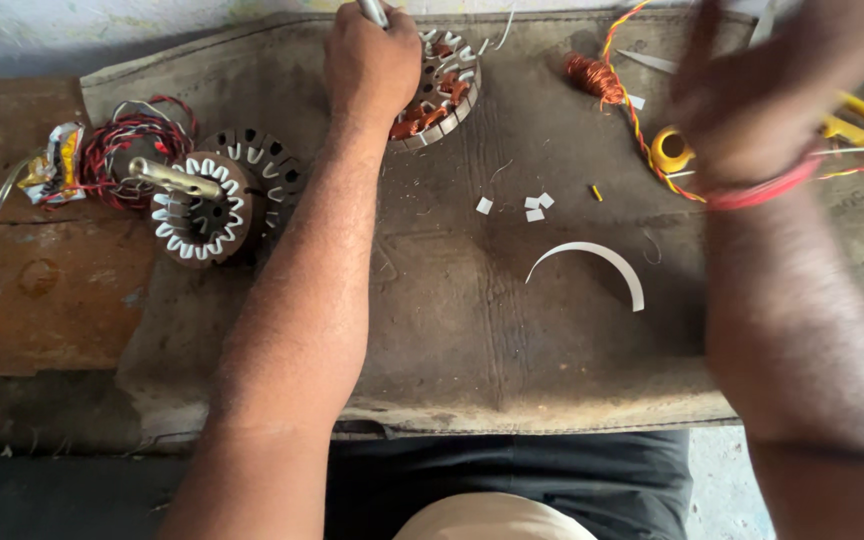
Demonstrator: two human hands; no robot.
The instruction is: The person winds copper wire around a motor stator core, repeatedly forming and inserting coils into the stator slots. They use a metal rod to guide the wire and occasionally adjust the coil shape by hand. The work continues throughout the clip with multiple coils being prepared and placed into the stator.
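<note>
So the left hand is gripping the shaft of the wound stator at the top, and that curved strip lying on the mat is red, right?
Not quite. The head view shows the curved strip on the mat is white, not red. The rest holds: the left hand grips the shaft of the wound stator at the top.

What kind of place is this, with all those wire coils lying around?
Probably a small motor-winding repair bench: slotted stator cores, one under the left hand, a copper wire coil, and yellow-handled scissors on a worn mat.

Mat (452, 340) centre open, stators (214, 200) left, scissors (852, 125) apparently right
</note>
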